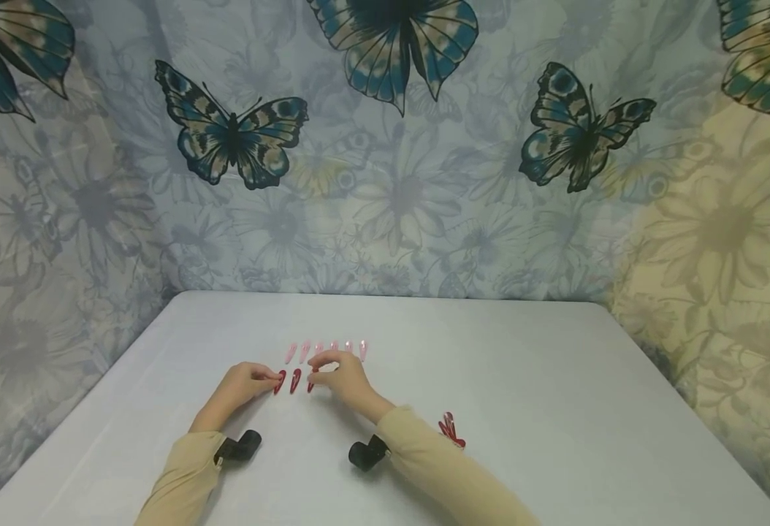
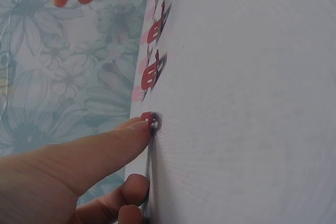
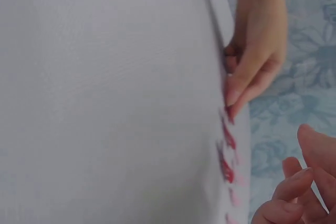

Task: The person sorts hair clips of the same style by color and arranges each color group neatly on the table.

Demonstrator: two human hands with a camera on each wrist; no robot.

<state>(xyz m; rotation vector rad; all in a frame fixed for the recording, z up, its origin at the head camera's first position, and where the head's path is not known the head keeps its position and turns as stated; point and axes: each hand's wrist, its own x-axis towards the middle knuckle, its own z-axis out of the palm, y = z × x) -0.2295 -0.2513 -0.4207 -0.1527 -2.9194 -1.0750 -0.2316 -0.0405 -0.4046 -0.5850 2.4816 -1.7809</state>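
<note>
Red snap hair clips stand in a short row on the white table. At the row's left end, my left hand (image 1: 247,383) pinches a red hair clip (image 2: 146,118) between thumb and index finger. Beside it lies a second red hair clip (image 1: 296,380). A third red hair clip (image 1: 310,386) is partly hidden behind my right hand (image 1: 345,376). In the right wrist view, the fingers of that hand are loosely bent and apart from the clips, with nothing seen between them. Behind runs a row of pink hair clips (image 1: 305,352), partly covered by the right hand.
A small pile of red hair clips (image 1: 451,429) lies to the right, beside the right sleeve (image 1: 444,460). The white table (image 1: 523,365) reaches back to a butterfly-patterned cloth (image 1: 398,241). Black wrist cameras (image 1: 367,454) sit on both forearms.
</note>
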